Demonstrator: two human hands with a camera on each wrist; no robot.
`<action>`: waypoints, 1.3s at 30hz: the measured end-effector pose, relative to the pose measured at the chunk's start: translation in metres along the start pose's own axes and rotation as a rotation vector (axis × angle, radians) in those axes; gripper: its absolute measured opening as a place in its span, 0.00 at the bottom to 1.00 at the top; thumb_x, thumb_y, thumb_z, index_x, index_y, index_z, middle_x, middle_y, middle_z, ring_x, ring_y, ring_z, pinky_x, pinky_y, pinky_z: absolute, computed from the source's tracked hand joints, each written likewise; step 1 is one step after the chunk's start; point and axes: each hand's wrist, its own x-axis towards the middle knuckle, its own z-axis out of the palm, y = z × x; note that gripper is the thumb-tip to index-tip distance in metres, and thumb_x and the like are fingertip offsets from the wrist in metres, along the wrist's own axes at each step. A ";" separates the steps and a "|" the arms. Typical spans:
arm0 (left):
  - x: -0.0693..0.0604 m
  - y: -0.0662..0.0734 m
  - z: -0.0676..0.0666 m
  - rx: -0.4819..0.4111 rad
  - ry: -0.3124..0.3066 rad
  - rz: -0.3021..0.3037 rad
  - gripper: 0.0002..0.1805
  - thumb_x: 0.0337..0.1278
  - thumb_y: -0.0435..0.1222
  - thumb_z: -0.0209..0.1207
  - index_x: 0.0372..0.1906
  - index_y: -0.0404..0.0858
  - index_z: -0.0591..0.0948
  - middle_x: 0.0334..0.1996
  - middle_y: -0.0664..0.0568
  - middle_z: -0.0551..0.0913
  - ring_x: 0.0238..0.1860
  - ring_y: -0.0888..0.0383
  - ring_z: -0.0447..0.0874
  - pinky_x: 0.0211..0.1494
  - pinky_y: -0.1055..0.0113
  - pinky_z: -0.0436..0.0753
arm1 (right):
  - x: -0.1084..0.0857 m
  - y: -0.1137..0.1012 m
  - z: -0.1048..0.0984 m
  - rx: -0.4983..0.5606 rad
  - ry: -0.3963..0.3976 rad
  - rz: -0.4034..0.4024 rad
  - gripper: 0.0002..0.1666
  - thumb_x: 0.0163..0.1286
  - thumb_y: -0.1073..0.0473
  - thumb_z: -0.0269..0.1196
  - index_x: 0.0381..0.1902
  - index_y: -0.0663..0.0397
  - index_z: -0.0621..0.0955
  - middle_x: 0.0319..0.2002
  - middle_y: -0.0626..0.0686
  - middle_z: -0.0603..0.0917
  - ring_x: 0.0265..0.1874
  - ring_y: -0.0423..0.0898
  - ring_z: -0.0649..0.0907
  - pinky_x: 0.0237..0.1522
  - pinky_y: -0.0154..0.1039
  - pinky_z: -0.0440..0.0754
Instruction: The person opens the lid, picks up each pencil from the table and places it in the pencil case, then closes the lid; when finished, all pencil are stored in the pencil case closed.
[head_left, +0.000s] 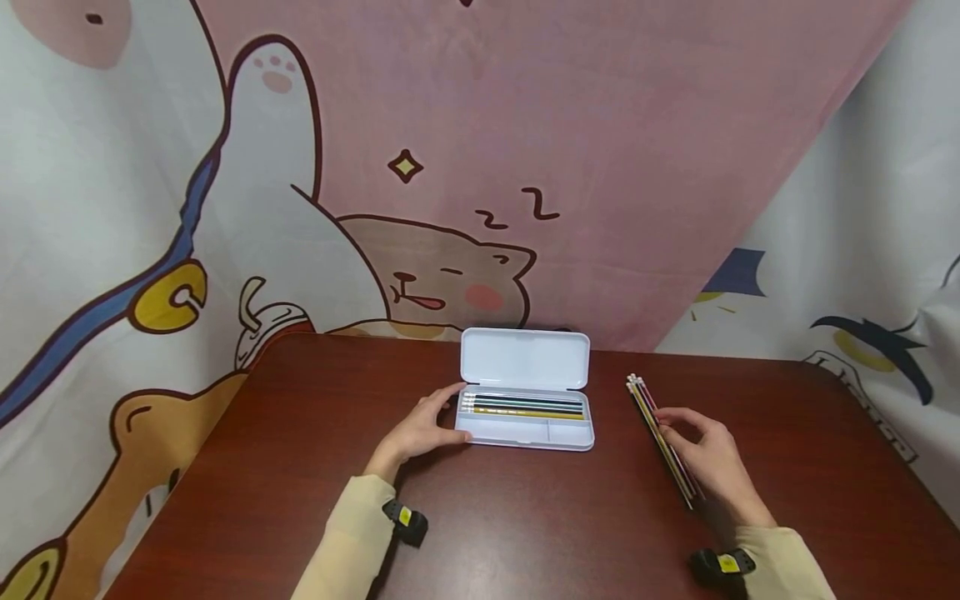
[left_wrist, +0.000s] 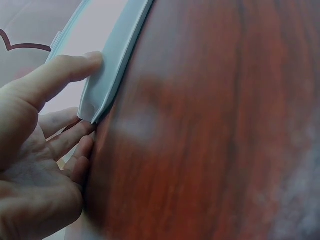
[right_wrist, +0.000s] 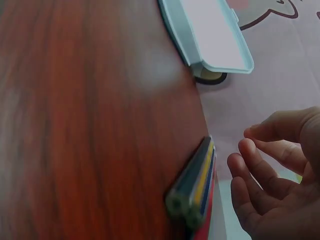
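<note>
A white pencil case [head_left: 501, 430] lies with its lid raised; several pencils [head_left: 525, 406] lie side by side in its upper compartment. My left hand [head_left: 420, 429] holds the case's left end, thumb at the near corner and index finger at the far one. The left wrist view shows the thumb on the case [left_wrist: 112, 62] and the other fingers beside its end. To the right, a bundle of pencils [head_left: 666, 450] lies slanted on the table. My right hand [head_left: 708, 454] is right beside it; in the right wrist view its loosely bent fingers [right_wrist: 257, 172] stand apart from the pencils [right_wrist: 197, 185].
The dark red wooden table [head_left: 525, 517] has its back edge just behind the case lid. A cloth with cartoon animals [head_left: 465, 275] hangs behind and at both sides. Each wrist carries a black camera.
</note>
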 end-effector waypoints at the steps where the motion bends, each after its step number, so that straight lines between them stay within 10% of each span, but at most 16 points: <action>1: 0.000 0.000 0.000 0.000 -0.001 0.000 0.46 0.44 0.37 0.73 0.71 0.41 0.65 0.64 0.43 0.69 0.61 0.44 0.64 0.61 0.44 0.64 | -0.001 0.002 -0.002 0.001 -0.003 0.005 0.13 0.68 0.63 0.61 0.50 0.60 0.82 0.42 0.59 0.83 0.29 0.40 0.74 0.27 0.33 0.71; 39: -0.003 0.003 0.002 0.033 0.010 0.034 0.46 0.44 0.38 0.71 0.71 0.40 0.64 0.64 0.44 0.69 0.60 0.45 0.64 0.61 0.46 0.66 | 0.008 0.029 -0.007 -0.203 -0.081 -0.038 0.10 0.59 0.67 0.63 0.41 0.61 0.81 0.27 0.49 0.79 0.23 0.40 0.76 0.25 0.36 0.69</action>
